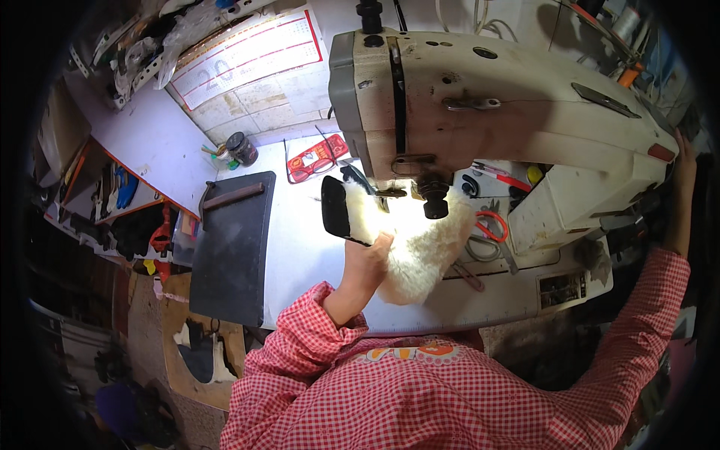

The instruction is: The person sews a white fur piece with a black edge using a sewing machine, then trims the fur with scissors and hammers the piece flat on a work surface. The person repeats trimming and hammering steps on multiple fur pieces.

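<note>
My left hand (367, 262) is closed on a fluffy white fleece piece (424, 259) under the head of a sewing machine (480, 105). A black panel (335, 206) stands up at the fleece's left end, beside that hand. Bright lamp light washes out the fleece around the needle, so the stitching spot is hard to see. Stretched far to the right, my right hand (684, 154) is against the machine's right end, around where a handwheel would sit. Its fingers are mostly hidden there, and their grip does not show.
Left of the machine, a hammer (236, 196) lies on a dark board (229, 255). A red packet (316, 159) and a dark jar (241, 148) are behind. Red-handled scissors (491, 225) lie right of the fleece. Shelves (124, 187) with tools border the left side.
</note>
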The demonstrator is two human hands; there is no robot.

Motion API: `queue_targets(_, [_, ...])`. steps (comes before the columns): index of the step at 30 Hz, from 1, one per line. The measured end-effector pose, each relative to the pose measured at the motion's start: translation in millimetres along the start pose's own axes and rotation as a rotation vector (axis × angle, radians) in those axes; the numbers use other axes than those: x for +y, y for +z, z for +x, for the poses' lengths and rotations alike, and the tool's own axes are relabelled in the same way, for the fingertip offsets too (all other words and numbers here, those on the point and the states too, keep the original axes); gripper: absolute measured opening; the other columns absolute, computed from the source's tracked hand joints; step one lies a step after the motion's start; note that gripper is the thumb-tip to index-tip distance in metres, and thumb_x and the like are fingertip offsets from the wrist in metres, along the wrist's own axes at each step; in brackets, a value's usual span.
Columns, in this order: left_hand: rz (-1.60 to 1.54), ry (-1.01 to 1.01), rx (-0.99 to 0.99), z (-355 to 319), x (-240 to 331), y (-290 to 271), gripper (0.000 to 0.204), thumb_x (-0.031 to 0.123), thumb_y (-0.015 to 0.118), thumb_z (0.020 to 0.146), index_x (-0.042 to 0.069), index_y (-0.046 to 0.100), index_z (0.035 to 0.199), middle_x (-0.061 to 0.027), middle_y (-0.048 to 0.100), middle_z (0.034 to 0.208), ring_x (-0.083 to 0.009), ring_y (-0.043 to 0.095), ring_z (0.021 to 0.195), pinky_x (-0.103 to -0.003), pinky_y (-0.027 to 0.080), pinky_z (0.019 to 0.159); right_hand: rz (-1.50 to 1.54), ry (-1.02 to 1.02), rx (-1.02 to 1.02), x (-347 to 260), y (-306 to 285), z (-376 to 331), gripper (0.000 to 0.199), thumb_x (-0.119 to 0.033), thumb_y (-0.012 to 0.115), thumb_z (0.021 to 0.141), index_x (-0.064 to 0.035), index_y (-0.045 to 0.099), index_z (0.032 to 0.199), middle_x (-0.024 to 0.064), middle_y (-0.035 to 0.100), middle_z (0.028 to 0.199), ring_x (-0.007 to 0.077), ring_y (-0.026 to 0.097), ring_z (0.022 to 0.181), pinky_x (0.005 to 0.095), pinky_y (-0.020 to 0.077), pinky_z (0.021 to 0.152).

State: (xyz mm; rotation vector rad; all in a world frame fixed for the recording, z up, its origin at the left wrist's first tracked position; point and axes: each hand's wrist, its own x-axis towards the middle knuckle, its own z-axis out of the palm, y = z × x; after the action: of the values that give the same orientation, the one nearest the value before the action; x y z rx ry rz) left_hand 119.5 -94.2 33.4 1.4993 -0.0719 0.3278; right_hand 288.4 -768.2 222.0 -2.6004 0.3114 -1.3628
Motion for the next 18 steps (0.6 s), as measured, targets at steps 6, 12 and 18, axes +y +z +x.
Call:
queue_targets(6, [-0.051, -0.025, 0.017, -3.1, 0.2, 2.6, 0.021, 0.002, 0.051, 0.088, -0.005, 0.057, 0.107, -0.0085, 0.061, 0.096, -0.0173, 0.058, 0.083, -0.03, 0.047, 0.075, 0.224, 0.017, 0.077, -28.0, -10.5, -24.5, 0.042, -0.037, 0.046, 0.1, -0.0126, 0.06, 0.131, 0.0123, 0.059, 0.129, 0.0237, 0.056, 0.12, 0.0321, 0.0407, 0.101])
queue_targets(12, [0.224, 0.106, -0.039, -3.3, -0.8, -1.8, 0.019, 0.005, 0.054, 0.09, -0.004, 0.058, 0.106, -0.0074, 0.062, 0.098, -0.0166, 0.058, 0.086, -0.031, 0.048, 0.078, 0.185, -0.076, 0.26, -49.0, -9.3, -57.8, 0.044, -0.039, 0.049, 0.099, -0.0081, 0.06, 0.129, 0.0126, 0.063, 0.12, 0.0233, 0.059, 0.112, 0.0313, 0.0432, 0.095])
queue_targets(18, [0.068, 0.025, -0.003, -3.1, 0.8, 0.5, 0.021, 0.005, 0.054, 0.09, -0.004, 0.057, 0.108, -0.008, 0.062, 0.1, -0.0173, 0.058, 0.087, -0.031, 0.048, 0.08, 0.617, 0.379, 0.191, -78.6, -11.9, -134.9, 0.045, -0.039, 0.053, 0.098, 0.002, 0.059, 0.117, 0.0102, 0.064, 0.109, 0.0168, 0.058, 0.097, 0.0293, 0.0446, 0.086])
